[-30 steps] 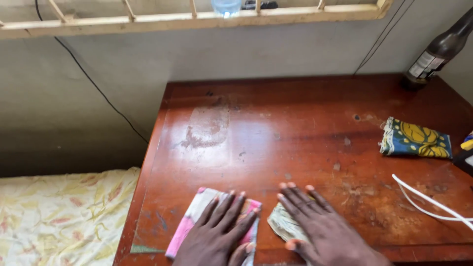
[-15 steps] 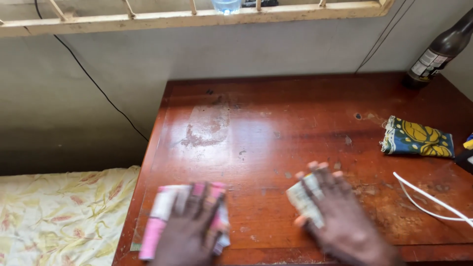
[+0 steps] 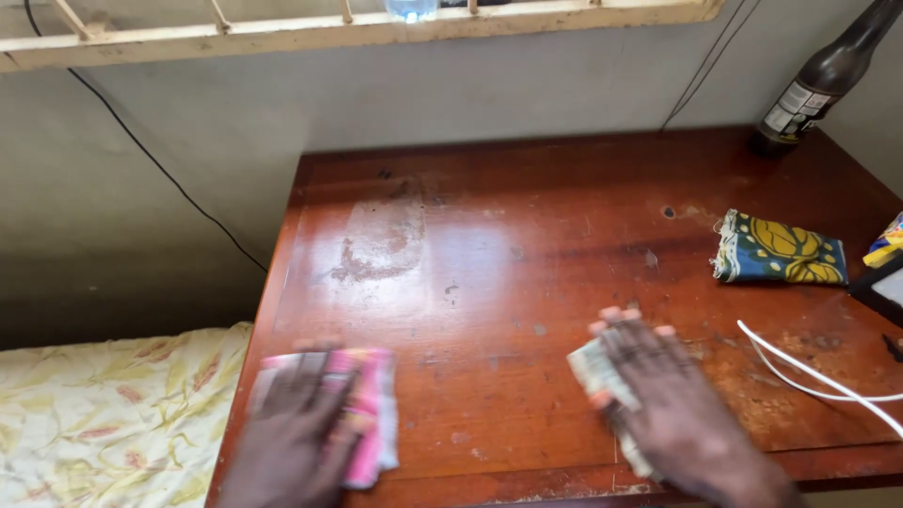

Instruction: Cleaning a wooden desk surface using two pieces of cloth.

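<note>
Left hand (image 3: 296, 428), flat on pink-and-white folded cloth (image 3: 362, 414): a second ago just left of the table's (image 3: 489, 245) front-middle, touching distance from the other cloth; now slid with its cloth to the table's front-left corner, overlapping the left edge.

Right hand (image 3: 673, 409), flat on pale greenish folded cloth (image 3: 602, 381): formerly at the table's front-middle; now shifted rightward and slightly back, near the white cable (image 3: 809, 376).

The two cloths: formerly almost adjoining; now well apart.

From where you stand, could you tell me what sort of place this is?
Probably a bedroom at home: a wooden table stands against a plain wall, beside a bed with a floral sheet, under a barred window.
</note>
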